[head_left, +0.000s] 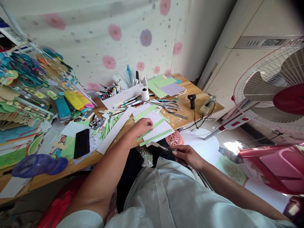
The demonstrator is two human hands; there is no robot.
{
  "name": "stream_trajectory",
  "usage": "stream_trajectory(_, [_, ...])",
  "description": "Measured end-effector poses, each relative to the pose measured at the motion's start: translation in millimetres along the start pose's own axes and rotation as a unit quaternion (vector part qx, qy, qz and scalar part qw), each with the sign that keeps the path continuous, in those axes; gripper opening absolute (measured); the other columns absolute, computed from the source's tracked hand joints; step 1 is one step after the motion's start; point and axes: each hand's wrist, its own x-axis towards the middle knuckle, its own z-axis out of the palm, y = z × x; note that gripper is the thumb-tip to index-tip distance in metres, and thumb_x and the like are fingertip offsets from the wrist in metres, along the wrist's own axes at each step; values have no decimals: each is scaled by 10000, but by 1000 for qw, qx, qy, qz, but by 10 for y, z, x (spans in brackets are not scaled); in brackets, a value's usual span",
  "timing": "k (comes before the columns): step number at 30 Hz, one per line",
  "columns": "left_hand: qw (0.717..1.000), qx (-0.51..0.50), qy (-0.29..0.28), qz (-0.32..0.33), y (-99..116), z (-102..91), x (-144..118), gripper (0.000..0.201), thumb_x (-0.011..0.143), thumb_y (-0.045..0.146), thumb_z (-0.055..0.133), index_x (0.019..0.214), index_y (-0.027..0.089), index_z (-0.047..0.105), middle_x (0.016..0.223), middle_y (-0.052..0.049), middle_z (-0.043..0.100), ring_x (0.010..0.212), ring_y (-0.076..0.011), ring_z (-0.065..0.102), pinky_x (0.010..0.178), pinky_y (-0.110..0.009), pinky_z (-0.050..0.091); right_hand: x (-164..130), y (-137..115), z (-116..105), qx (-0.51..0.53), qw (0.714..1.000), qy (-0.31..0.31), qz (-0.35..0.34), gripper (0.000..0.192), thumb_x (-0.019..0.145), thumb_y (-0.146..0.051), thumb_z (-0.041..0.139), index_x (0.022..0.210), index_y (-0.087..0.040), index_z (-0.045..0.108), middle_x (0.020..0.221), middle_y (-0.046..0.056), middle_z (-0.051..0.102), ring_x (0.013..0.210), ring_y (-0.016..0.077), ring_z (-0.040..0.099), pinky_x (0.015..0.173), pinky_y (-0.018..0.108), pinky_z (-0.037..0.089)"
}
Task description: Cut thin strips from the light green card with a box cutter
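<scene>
My left hand (142, 126) is curled over a white sheet (158, 127) at the table's front edge. Its fingertips are pinched together at a narrow green paper strip (158, 123) that runs slantwise across the sheet. A second green strip (156, 137) lies nearer to me, along the sheet's front side. Just off the edge, my right hand (186, 155) is closed around the dark handle of a cutter knife (163, 147), whose silver blade points left toward the sheet. Part of the handle is hidden by the fingers.
Scissors (169, 106), a glue gun (191, 100) and a power strip (207, 106) lie on the right. A white thread spool (144, 94) stands behind. A black phone (82, 143) and blue bottle (39, 165) are left. A fan (273, 91) stands right.
</scene>
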Motion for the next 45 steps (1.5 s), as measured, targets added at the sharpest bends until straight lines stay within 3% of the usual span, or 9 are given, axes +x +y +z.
stream_trajectory(7, [995,-73,-8,-65,-20,-28,-154,208,823,294,771,969,205,654,822,4,676,617,-135,656,553,-235,513,8,-141,-190,-4,992,101,-74,717,880,-635,863,1454,-219,757,786,31,737,548,135,558,499,271,399])
stream_trajectory(10, [998,-43,3,-46,-24,-15,-174,165,822,253,726,972,197,688,823,-3,683,627,-135,640,559,-236,508,30,-264,-186,-76,975,145,-152,606,877,-634,867,1353,-263,820,1033,91,824,860,249,741,738,366,593])
stream_trajectory(12, [999,-19,10,-35,-19,-4,-186,155,807,228,696,957,193,708,855,-16,710,658,-148,657,584,-251,518,43,-330,-185,-148,952,165,-212,524,910,-632,835,1296,-278,847,1214,118,819,1107,315,752,965,446,605])
stream_trajectory(14, [1000,0,14,-23,-11,3,-202,150,792,216,679,935,195,718,851,-19,723,681,-162,669,614,-267,527,56,-369,-193,-227,921,179,-263,465,970,-606,778,1303,-288,846,1256,132,805,1173,329,745,1048,467,582])
stream_trajectory(19, [999,23,22,-5,7,19,-243,142,766,193,661,902,212,702,789,9,693,681,-166,656,642,-272,511,96,-364,-211,-364,855,187,-318,369,1053,-503,692,1342,-320,831,1273,137,777,1116,299,765,977,423,612])
stream_trajectory(28, [992,108,47,52,65,45,-319,94,787,199,694,856,236,643,868,-5,709,808,-202,645,715,-302,482,150,-310,-178,-439,804,189,-354,323,1091,-420,645,1336,-318,828,1229,137,770,1073,272,757,863,391,609])
stream_trajectory(34, [999,26,25,17,40,82,-326,18,852,233,649,843,229,635,744,14,643,682,-187,631,626,-295,454,158,-255,-197,-469,759,205,-403,291,1086,-336,670,1340,-341,811,1193,105,774,1043,245,775,803,343,627])
stream_trajectory(39, [994,-105,19,-23,27,114,-315,193,785,188,737,951,207,640,790,31,637,582,-141,631,589,-281,479,214,-147,-283,-486,718,212,-451,437,1069,-268,700,1493,-373,696,1270,96,753,1093,253,787,822,353,669])
stream_trajectory(45, [974,-224,-30,-20,93,41,-412,674,764,200,846,1403,139,637,766,42,659,590,-145,678,624,-282,522,232,-105,-355,-464,725,192,-472,614,1066,-230,697,1642,-374,541,1385,127,728,1218,305,758,984,463,676])
